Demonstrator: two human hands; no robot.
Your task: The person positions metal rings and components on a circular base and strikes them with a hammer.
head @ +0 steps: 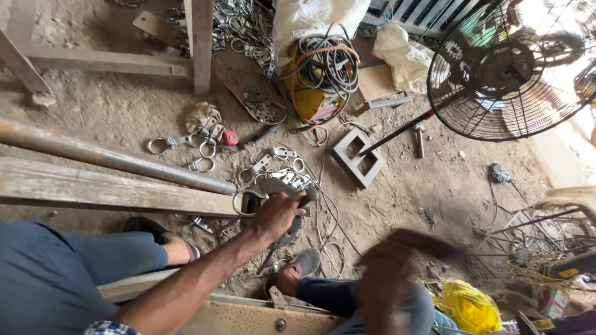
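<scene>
Centre of frame: left hand, fingers clamped on round metal plate beside steel rings. Lower right: right hand, blurred, finger state indeterminable.

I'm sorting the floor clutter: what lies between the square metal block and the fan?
In the head view, a dark rod with a red band runs from the square metal block toward the fan, a small hammer beside it.
</scene>
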